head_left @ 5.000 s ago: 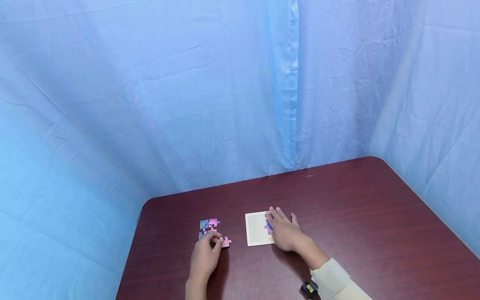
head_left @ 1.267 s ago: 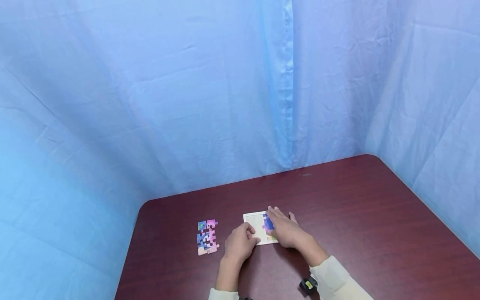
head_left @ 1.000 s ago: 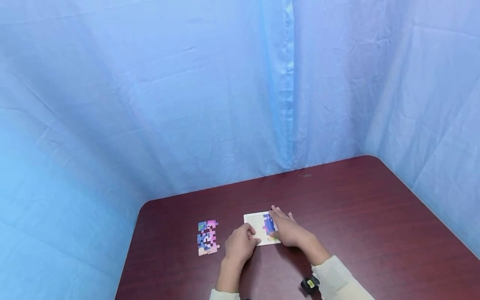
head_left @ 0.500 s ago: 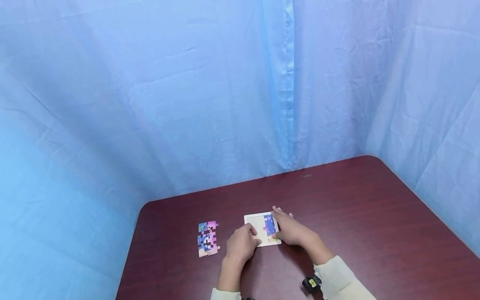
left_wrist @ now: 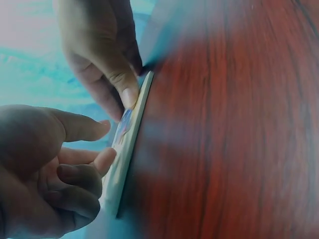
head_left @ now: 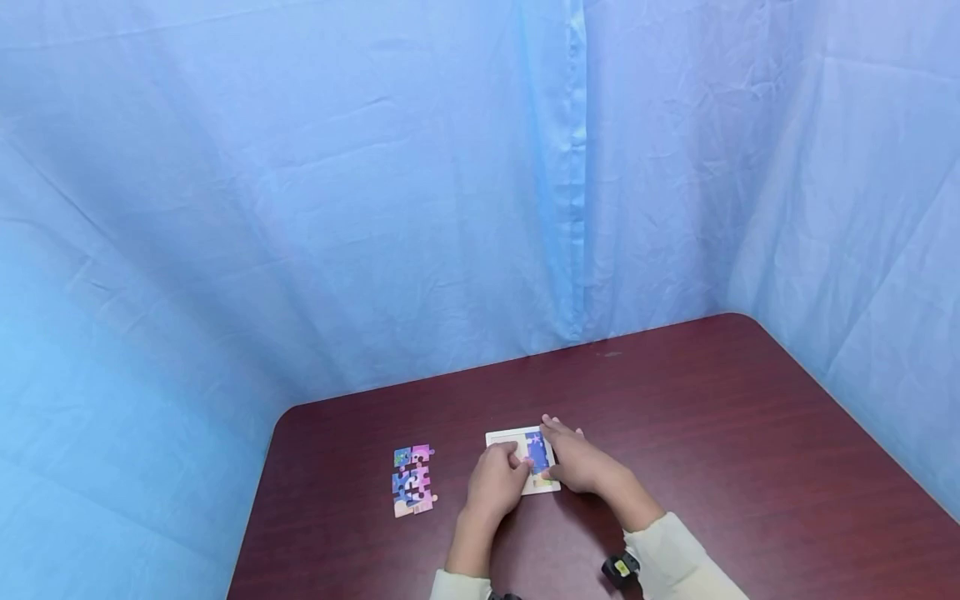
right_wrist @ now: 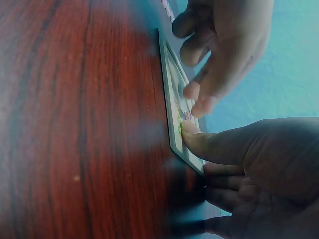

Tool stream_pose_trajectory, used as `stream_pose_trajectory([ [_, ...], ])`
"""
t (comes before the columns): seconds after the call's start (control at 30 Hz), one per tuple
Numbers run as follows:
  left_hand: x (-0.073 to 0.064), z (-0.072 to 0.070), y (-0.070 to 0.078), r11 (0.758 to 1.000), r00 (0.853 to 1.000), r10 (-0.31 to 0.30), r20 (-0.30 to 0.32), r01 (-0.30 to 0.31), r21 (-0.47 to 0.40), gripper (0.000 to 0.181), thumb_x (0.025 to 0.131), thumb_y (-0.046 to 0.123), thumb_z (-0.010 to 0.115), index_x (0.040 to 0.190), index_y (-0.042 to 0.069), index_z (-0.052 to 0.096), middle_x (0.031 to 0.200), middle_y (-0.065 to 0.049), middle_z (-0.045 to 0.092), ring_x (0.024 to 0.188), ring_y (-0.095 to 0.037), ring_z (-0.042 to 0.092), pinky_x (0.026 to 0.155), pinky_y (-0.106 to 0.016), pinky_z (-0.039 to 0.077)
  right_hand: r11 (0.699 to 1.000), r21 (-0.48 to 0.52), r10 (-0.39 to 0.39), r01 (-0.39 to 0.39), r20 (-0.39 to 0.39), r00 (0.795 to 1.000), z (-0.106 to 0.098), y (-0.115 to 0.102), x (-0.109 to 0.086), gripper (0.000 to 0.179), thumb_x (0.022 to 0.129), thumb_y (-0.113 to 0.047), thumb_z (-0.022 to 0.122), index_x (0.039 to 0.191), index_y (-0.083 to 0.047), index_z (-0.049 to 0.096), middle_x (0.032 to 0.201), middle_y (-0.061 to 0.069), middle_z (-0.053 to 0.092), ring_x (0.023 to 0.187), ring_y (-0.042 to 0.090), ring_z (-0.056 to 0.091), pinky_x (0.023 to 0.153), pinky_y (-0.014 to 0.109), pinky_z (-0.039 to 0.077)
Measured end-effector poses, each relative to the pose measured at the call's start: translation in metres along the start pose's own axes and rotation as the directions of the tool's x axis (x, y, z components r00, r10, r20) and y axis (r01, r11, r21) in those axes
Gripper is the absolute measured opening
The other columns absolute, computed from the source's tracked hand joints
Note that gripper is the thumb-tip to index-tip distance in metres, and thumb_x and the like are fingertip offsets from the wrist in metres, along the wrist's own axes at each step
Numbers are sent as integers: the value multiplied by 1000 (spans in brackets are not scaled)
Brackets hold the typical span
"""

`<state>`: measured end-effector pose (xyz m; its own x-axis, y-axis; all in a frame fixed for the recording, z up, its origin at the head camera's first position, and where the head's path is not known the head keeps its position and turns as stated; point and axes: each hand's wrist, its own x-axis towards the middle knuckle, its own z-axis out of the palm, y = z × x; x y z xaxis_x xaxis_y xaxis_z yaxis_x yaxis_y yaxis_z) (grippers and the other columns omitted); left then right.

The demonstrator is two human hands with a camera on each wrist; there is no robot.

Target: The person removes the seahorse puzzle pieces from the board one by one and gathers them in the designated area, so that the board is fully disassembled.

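Observation:
A white-rimmed puzzle tray (head_left: 506, 433) lies on the table, its right part filled with joined blue and yellow jigsaw pieces (head_left: 537, 450). My left hand (head_left: 497, 482) is over the tray's left and middle part, thumb and index finger apart beside the joined pieces. In the left wrist view nothing shows between those fingers. My right hand (head_left: 588, 465) rests at the tray's right side. Its thumb (right_wrist: 197, 139) presses on the pieces near the front corner, while its straight fingers reach along the right edge. Part of the tray's bare base is hidden under my left hand.
To the left of the tray, several pink and blue jigsaw pieces (head_left: 412, 481) lie together in two columns on the dark red table (head_left: 675, 408). Blue curtains (head_left: 450, 208) hang behind the table and at both sides. A black wrist device (head_left: 619, 568) sits at the right cuff.
My left hand first left the loose pieces for the tray; over the last half second it has slid right, up to the joined pieces. My right hand has drawn back toward the tray's right edge.

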<state>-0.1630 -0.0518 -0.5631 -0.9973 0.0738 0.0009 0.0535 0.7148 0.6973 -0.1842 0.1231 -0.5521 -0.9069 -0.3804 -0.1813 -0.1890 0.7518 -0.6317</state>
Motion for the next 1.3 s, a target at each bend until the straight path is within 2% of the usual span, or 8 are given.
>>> stream_pose_trajectory([
  [0.17, 4, 7, 4, 995, 999, 6, 47, -1, -102, 32, 90, 10, 70, 117, -4, 74, 67, 8, 59, 60, -4, 49, 59, -24, 43, 1000, 4, -14, 14, -13, 1000, 2, 0, 0, 72, 91, -3, 77, 152, 14, 43, 168, 30, 33, 159, 48, 28, 125, 73, 20],
  [0.33, 7, 13, 6, 979, 998, -15, 62, 27, -204, 40, 91, 9, 66, 128, -8, 70, 65, 8, 49, 56, -4, 42, 52, -22, 35, 999, -7, -38, 38, -25, 999, 4, 1, 0, 73, 89, -4, 79, 150, 16, 45, 166, 31, 36, 158, 50, 30, 123, 75, 22],
  [0.43, 10, 18, 5, 968, 998, -50, 36, 57, -243, 44, 91, 9, 66, 131, -10, 68, 70, 7, 53, 60, -4, 45, 56, -20, 39, 999, -11, -38, 38, -25, 999, 4, 1, 0, 72, 90, -4, 79, 150, 15, 45, 166, 31, 36, 158, 50, 30, 123, 74, 23],
  [0.7, 19, 19, 5, 931, 991, -121, -52, 96, -351, 28, 92, 9, 71, 116, -4, 75, 79, 0, 66, 69, -5, 55, 66, -22, 46, 1000, -12, -13, 13, -20, 1000, 0, -2, 0, 71, 91, -5, 78, 151, 13, 45, 168, 29, 35, 159, 48, 29, 125, 73, 21],
  [0.77, 20, 18, 6, 936, 989, -127, -69, 97, -339, 26, 91, 11, 72, 115, -1, 76, 80, 0, 68, 70, -6, 56, 67, -23, 46, 1000, -12, -13, 13, -23, 1000, 0, -2, 1, 71, 91, -6, 78, 151, 13, 46, 167, 29, 36, 159, 48, 29, 124, 73, 21],
  [0.97, 20, 16, 8, 975, 988, -83, -131, 53, -216, 19, 89, 14, 75, 108, 8, 78, 89, 2, 75, 82, -8, 66, 78, -31, 52, 1000, -18, -10, 10, -17, 1000, 1, 0, 4, 71, 92, -7, 78, 152, 11, 46, 168, 27, 36, 159, 47, 30, 124, 72, 22],
  [1.17, 18, 16, 10, 983, 990, -81, -111, 62, -171, 21, 89, 16, 76, 109, 11, 75, 83, 4, 75, 70, -5, 62, 67, -30, 49, 1000, -21, -13, 12, -19, 1000, 1, 1, 3, 72, 91, -8, 79, 152, 11, 46, 168, 28, 36, 159, 47, 30, 124, 73, 23],
  [1.3, 18, 16, 11, 992, 989, -70, -129, 55, -115, 23, 87, 18, 80, 108, 13, 74, 81, 7, 73, 68, -3, 58, 64, -29, 47, 1000, -29, -12, 12, -18, 1000, 1, 0, 2, 72, 91, -8, 79, 152, 12, 46, 168, 27, 36, 159, 46, 30, 124, 73, 23],
])
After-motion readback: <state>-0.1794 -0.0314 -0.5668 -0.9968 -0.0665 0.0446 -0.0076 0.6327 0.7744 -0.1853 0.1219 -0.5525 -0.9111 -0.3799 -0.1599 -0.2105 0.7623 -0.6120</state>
